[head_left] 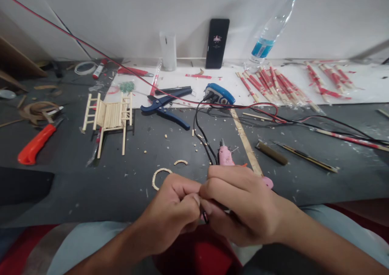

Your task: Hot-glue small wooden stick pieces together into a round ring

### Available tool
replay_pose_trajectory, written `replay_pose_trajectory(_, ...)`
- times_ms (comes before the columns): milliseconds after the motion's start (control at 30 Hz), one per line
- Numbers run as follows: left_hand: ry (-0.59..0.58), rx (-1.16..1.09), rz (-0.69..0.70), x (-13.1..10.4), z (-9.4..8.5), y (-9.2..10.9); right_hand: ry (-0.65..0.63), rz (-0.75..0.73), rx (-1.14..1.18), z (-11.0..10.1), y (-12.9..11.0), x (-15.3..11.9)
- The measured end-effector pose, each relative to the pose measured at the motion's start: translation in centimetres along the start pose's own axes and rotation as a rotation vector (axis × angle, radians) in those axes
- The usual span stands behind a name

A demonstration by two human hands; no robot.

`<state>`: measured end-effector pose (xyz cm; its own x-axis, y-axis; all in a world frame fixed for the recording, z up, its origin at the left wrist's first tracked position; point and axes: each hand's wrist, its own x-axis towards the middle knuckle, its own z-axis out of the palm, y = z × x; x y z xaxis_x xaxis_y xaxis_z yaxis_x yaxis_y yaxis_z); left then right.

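My left hand (179, 206) is closed, with thumb and finger pinched together. Its fingertips meet those of my right hand (243, 204), which is closed as well. Whatever they pinch is hidden by the fingers; a small dark bit shows just below. Beyond my left hand lie a pale ring (154, 181) of short segments, partly covered by the hand, and a small curved piece (181, 162). Just past my right hand rests a pink glue gun (225, 156), its lower part hidden. On the left stands a miniature chair-like frame of thin sticks (112, 116).
A blue-handled cutter (170, 108), a blue power socket (220, 94) and trailing cables cross the middle. An orange-handled knife (36, 145) lies left. Behind are a phone (217, 44), a leaning bottle (270, 35) and red-wrapped stick bundles (276, 84). A craft knife (306, 156) lies right.
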<state>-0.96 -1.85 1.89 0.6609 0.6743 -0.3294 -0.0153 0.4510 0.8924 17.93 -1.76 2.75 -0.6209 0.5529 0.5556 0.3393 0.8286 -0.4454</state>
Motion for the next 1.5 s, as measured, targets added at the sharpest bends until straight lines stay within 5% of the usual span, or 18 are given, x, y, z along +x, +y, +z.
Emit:
replay_pose_trajectory(300, 0.251, 0.491, 0.353, 0.2, -0.7, 1.3, 0.174, 0.291, 0.233, 1.0, -0.8, 1.1)
replay_pose_trajectory(433, 0.357, 0.615, 0.414, 0.6, -1.6, 2.3, 0.208, 0.340, 0.159, 0.1, 0.1, 1.5)
replay_pose_trajectory(600, 0.744, 1.124, 0.494, 1.5, -4.9, 3.3, -0.108, 0.594, -0.418, -3.6, 4.4, 1.0)
replay_pose_trajectory(667, 0.783, 1.244, 0.508, 2.1, -6.4, 3.6, -0.156, 0.681, -0.509, -5.4, 6.6, 0.2)
replay_pose_trajectory(833, 0.733, 1.358, 0.461, 3.7, -8.8, 3.6, -0.309, 0.743, -0.525, -8.6, 11.5, -2.6)
replay_pose_trajectory(1100, 0.665, 1.452, 0.446, 4.6, -8.8, 3.2, -0.350, 0.906, -0.665, -12.2, 16.0, -7.2)
replay_pose_trajectory(1300, 0.611, 1.498, 0.468, 4.4, -8.6, 3.1, -0.339, 0.981, -0.663, -11.8, 16.9, -7.3)
replay_pose_trajectory(1500, 0.613, 1.453, 0.495, 4.3, -8.5, 3.3, -0.139, 1.117, -0.641, -10.4, 17.2, -5.8)
